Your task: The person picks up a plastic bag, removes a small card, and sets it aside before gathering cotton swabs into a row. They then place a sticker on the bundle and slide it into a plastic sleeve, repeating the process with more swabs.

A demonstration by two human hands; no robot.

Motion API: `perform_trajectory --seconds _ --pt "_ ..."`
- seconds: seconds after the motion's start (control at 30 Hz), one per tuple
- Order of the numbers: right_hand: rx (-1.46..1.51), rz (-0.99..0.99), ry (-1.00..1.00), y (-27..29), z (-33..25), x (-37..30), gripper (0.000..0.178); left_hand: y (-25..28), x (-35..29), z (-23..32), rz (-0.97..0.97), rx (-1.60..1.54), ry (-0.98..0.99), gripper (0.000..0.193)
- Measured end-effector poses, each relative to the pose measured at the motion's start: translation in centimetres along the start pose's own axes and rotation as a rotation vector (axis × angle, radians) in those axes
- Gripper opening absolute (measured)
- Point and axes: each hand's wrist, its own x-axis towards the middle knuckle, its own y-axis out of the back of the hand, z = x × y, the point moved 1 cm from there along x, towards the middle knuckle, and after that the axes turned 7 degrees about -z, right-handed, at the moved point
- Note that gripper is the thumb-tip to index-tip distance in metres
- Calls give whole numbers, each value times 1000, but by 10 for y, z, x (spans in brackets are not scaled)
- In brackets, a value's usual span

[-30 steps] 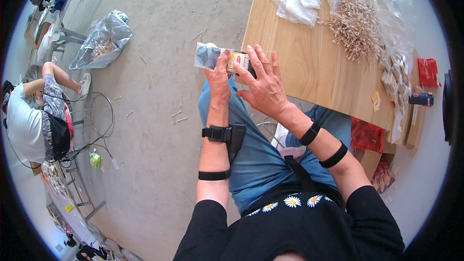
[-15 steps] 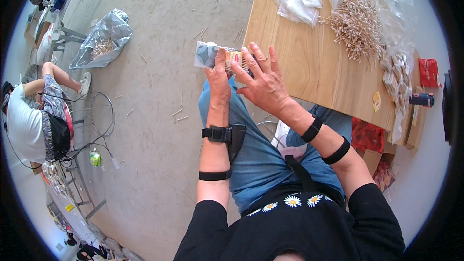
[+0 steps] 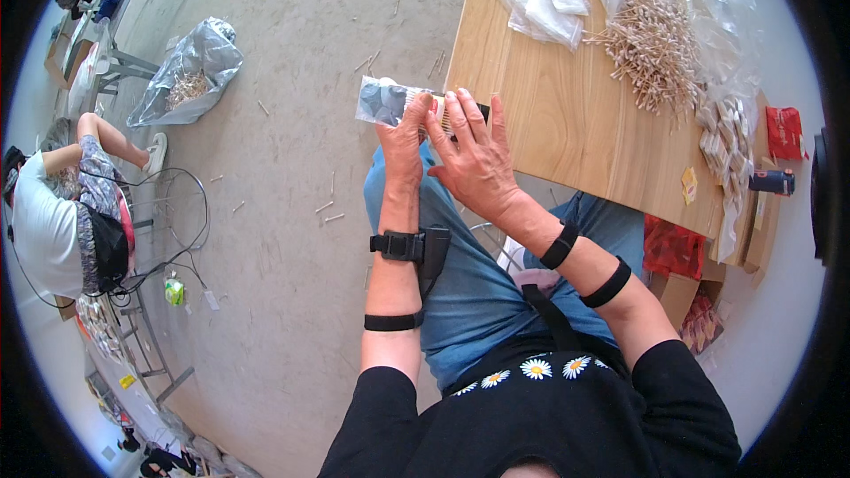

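My left hand (image 3: 402, 152) grips a small clear plastic bag of cotton swabs (image 3: 381, 102), with the thumb on top, just off the table's left edge. One end of the bag shows pale round shapes; the other bears a small red and yellow label. Over the labelled end lies my right hand (image 3: 481, 164), its fingers stretched out flat against the bag and partly covering it. Beyond it, on the wooden table (image 3: 540, 115), rests a heap of loose cotton swabs (image 3: 653, 40). Flat clear bags (image 3: 544, 2) lie left of that heap.
Bundled swabs (image 3: 730, 137) hang near the table's right side, beside a red packet (image 3: 784, 133) and a dark can (image 3: 773, 181). On the floor sits a plastic sack of swabs (image 3: 188, 75), with stray swabs scattered around. Another person (image 3: 53, 230) sits at far left.
My right hand has slid slightly down over the bag, its fingers drawing closer together. My left thumb has shifted a little to the right; the bag stays nearly in place.
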Motion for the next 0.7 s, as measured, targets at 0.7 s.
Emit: perform_trajectory --seconds 0.7 --pt "24 1 -15 -7 0 3 88 6 0 -6 69 -74 69 30"
